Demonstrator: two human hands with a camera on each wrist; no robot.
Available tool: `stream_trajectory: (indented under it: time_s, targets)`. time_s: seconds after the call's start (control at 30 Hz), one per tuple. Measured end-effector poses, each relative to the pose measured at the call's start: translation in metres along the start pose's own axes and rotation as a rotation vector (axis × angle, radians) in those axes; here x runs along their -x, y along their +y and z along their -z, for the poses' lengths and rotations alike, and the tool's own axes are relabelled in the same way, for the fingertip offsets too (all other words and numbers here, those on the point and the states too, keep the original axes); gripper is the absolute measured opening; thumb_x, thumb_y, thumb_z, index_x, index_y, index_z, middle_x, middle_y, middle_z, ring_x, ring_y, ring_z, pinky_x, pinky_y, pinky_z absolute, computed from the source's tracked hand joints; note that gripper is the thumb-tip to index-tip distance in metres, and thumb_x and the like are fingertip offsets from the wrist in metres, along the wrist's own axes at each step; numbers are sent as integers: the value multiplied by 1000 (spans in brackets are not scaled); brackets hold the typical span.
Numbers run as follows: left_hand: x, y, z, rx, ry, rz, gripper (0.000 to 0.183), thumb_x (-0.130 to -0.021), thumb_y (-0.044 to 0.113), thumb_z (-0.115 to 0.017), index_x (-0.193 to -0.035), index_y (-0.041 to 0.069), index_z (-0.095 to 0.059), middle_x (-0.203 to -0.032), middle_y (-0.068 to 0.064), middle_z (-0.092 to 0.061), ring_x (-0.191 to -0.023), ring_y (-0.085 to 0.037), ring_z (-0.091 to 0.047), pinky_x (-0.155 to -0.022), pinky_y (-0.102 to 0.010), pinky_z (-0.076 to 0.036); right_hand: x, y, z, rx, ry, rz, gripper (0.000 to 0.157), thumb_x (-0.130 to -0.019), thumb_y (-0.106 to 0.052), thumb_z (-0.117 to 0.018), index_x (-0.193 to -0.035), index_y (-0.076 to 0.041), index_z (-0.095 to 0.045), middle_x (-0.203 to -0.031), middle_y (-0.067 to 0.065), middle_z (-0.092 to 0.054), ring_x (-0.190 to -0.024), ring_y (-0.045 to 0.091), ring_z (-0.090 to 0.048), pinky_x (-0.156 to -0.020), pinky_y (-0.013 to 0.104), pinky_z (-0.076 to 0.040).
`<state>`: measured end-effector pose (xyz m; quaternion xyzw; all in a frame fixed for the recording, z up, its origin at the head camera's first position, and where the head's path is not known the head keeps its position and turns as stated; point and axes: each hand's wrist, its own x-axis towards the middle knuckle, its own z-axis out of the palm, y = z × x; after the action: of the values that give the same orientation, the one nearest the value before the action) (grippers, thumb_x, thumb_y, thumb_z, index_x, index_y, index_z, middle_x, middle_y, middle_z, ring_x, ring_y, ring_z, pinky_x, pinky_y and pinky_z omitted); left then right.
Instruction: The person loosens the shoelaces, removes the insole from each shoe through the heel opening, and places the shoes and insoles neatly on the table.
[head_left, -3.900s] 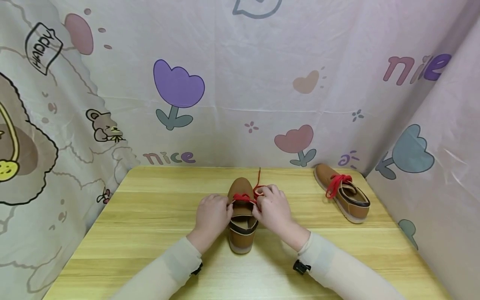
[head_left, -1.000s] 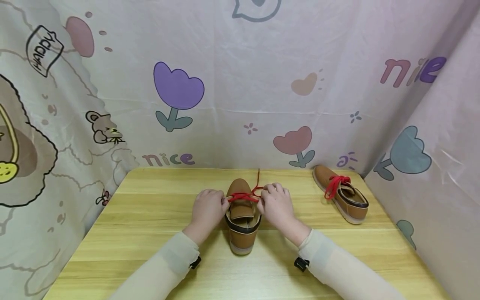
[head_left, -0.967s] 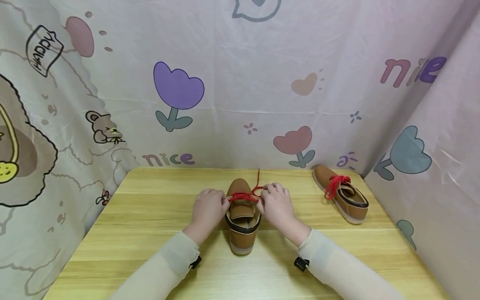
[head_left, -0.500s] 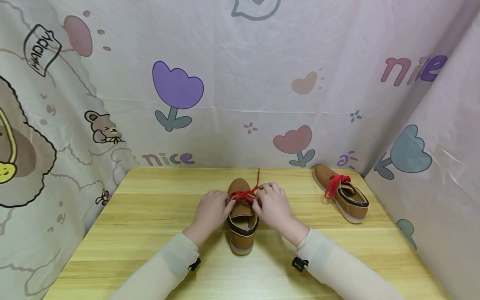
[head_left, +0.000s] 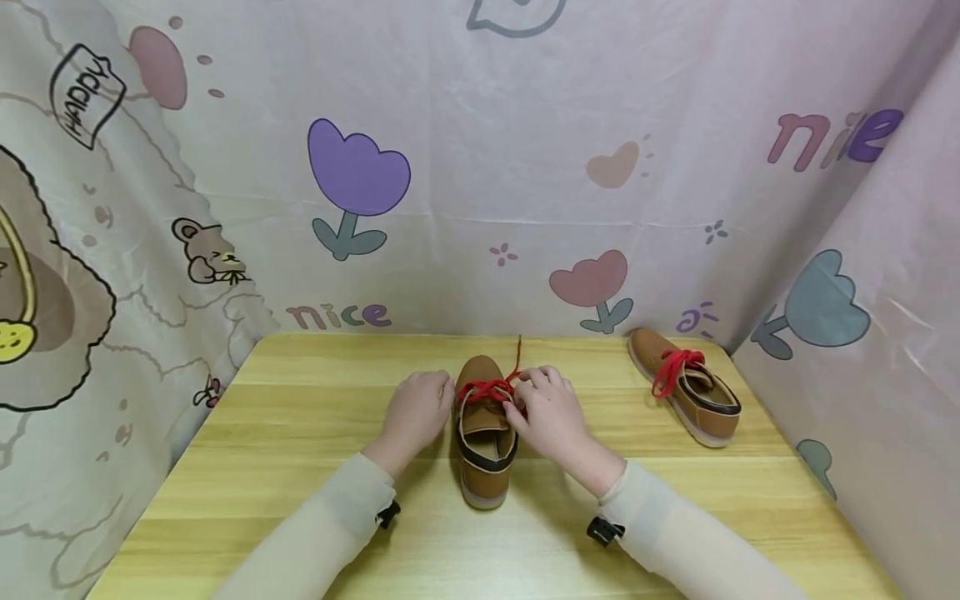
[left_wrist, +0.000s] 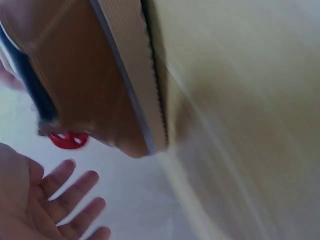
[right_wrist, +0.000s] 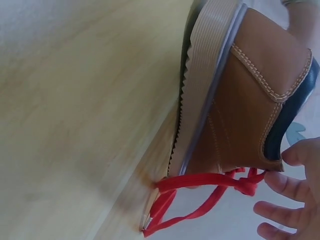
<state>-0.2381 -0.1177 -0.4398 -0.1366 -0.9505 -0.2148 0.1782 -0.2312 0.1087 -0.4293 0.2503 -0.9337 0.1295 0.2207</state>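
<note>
A brown leather shoe (head_left: 484,483) stands on the table, toe pointing away from me, with a red shoelace (head_left: 487,389) crossed over its front. My left hand (head_left: 420,408) is beside the shoe's left side; the left wrist view shows its fingers (left_wrist: 75,197) spread and relaxed, apart from the red lace (left_wrist: 69,141). On the other side, my right hand (head_left: 551,412) is at the lacing. In the right wrist view its index fingertip is right at the red lace (right_wrist: 245,186), thumb and fingers apart. Loose lace trails down that side of the shoe (right_wrist: 250,75).
A matching brown shoe (head_left: 708,425) with a red bow (head_left: 678,367) sits at the back right of the wooden table (head_left: 300,467). One lace end (head_left: 519,350) stretches toward the table's back edge. Printed curtains (head_left: 450,167) hang behind and at both sides.
A second ago both hands held the red lace stretched sideways above the shoe. My left hand has let go and moved left; my right fingers have loosened. The lace now lies against the shoe.
</note>
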Motion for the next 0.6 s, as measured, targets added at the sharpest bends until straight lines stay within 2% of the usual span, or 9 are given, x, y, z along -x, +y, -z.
stream_trajectory:
  time_s: [0.13,0.3,0.47,0.6]
  targets:
    - [-9,-9,-7,61,-34,4,23,-104,21,-53,-103,9,-72,-99,-8,-74,-99,-32,-66,-91,-49,-51,2,0,2,9,-10,-4,30,-90,-31,-70,-67,-20,-54,-113,6,-66,-110,32,-53,-89,48,-46]
    - [-20,-18,-16,144,-80,16,29,-105,21,-54,-125,6,-68,-121,-12,-70,-115,-36,-61,-103,-50,-46,4,-1,3,16,-16,11,29,-90,-32,-70,-68,-19,-55,-113,7,-66,-109,33,-53,-87,48,-46]
    - [-28,-23,-22,180,-112,39,33,-105,21,-54,-131,5,-65,-129,-14,-66,-123,-38,-57,-108,-51,-41,9,-2,4,22,-32,11,33,-89,-34,-70,-65,-19,-52,-111,6,-66,-107,31,-53,-84,47,-46]
    - [-34,-26,-29,216,-161,84,36,-105,24,-55,-135,6,-63,-134,-13,-63,-127,-38,-54,-110,-51,-39,11,-2,2,30,-42,17,36,-88,-36,-71,-62,-21,-50,-109,5,-66,-105,30,-54,-83,46,-47]
